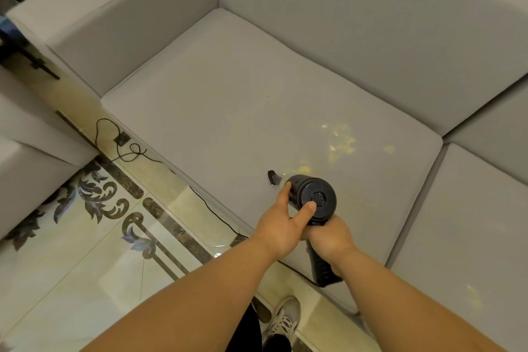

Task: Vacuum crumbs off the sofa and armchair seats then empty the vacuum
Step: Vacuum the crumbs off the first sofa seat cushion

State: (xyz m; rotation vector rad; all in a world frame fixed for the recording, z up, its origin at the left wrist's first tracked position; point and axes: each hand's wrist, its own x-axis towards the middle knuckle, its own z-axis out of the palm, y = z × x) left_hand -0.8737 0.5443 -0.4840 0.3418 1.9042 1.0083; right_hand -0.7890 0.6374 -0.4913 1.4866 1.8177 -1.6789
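Gripping one black vacuum [313, 200], right hand [331, 237] wraps its handle, left hand [281, 224] clasps its body beside one small black piece [272, 177].

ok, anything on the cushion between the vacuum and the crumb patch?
Nothing visible blocks it. The vacuum, held by the right hand and steadied by the left hand, points at the crumbs over bare cushion. A small black piece lies left of that line.

Probably a home living room: grey upholstered sofa [285, 94] with boxy arms and seat cushions, matching armchair [25, 134] just beside it, glossy cream floor tiles [71, 280] with an ornate dark scroll border, thin black cable [125, 148] trailing across.
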